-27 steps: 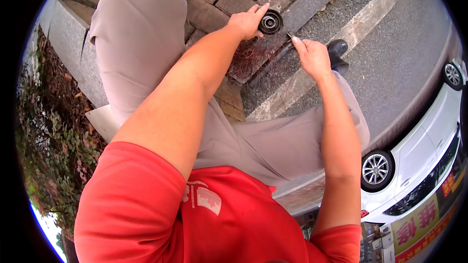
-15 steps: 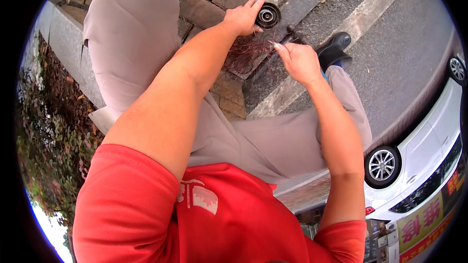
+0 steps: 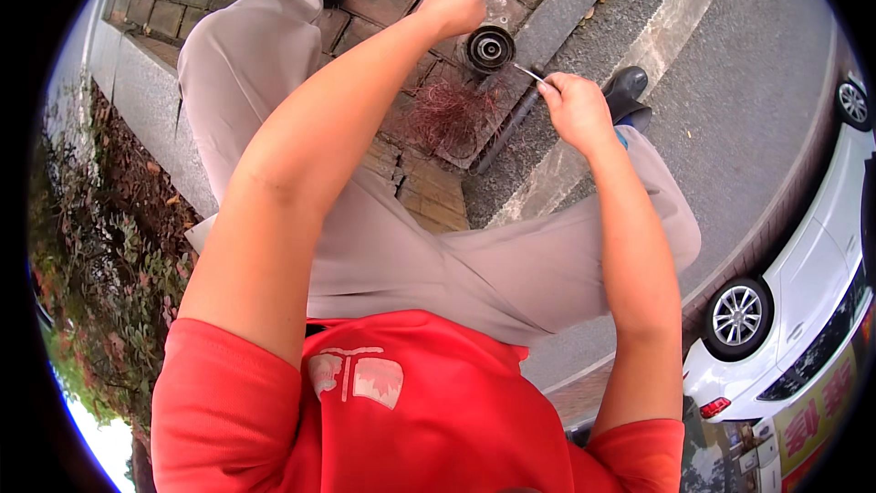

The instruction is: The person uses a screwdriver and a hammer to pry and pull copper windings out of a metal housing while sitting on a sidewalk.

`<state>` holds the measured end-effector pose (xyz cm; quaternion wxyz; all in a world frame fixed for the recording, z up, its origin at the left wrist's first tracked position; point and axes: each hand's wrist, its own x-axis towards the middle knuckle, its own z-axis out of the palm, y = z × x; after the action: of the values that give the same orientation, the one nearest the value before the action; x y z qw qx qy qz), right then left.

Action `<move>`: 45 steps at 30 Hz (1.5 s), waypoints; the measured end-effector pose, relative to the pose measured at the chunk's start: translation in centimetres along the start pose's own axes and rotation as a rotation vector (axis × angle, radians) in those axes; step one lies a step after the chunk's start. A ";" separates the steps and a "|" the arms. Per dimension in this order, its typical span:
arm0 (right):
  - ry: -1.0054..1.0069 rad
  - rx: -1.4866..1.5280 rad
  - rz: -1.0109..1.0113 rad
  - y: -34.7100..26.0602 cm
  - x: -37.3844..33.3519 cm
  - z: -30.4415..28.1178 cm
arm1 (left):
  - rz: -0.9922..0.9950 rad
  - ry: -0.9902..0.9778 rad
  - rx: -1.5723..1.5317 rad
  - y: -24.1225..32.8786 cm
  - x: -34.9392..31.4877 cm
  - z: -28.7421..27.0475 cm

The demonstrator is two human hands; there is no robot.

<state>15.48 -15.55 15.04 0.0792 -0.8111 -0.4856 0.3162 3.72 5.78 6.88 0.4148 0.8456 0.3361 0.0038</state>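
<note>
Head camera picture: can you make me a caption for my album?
A right hand holds a thin shiny tool near a round dark part and tangled reddish strands.

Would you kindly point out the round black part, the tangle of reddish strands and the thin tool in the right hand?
Round black part (image 3: 490,48): head view, on its central hub.
Tangle of reddish strands (image 3: 447,115): head view, on its middle.
Thin tool (image 3: 529,73): head view, on its exposed shaft.

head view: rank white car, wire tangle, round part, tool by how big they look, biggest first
1. White car, cut off by the picture's edge
2. Wire tangle
3. Round part
4. Tool, a thin sliver, partly hidden by the hand
</note>
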 end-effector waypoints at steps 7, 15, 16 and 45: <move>0.080 0.172 0.046 0.0 0.7 1.6 | -0.154 -0.238 -0.586 1.1 -7.3 4.3; 0.124 0.146 0.028 -0.9 1.8 2.4 | -0.211 -0.076 -0.755 1.1 -7.7 7.2; 0.113 0.144 0.021 -1.0 2.0 2.1 | -0.215 -0.073 -0.779 1.2 -7.4 7.0; -0.030 -0.013 -0.065 -1.5 1.6 -0.5 | -0.290 -0.454 -0.943 0.0 -7.3 4.2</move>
<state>15.17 -13.39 15.37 0.0769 -0.7906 -0.5148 0.3225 -0.70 -1.28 6.15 0.8077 0.4922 0.3130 -0.0858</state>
